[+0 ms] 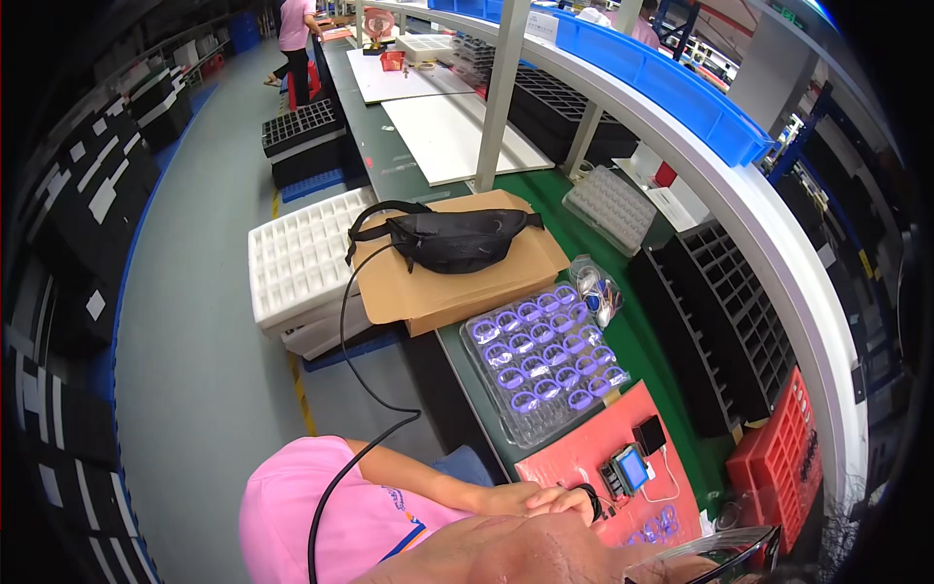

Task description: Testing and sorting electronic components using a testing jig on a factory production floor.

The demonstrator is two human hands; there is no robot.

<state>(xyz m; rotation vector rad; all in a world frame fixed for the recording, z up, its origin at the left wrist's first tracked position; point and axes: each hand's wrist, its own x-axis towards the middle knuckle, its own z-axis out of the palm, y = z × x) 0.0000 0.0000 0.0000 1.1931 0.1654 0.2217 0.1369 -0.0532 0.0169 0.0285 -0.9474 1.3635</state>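
Glasses (715,553) poke in super close at the bottom, then both hands (564,500) meet at the red mat's (574,454) edge. Can't tell if the fingers are closed on anything, tbh. Black cable (590,494) loops right beside them, blue-screened gadget (628,471) just past that on the mat. Tray (530,428) of purple rings (555,354) sits further up.

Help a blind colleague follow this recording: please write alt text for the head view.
A person in pink holds their hands together at the edge of a red mat, near a small device with a blue screen. Beyond it, a clear tray holds purple rings; farther along, a black pouch lies on a cardboard box.
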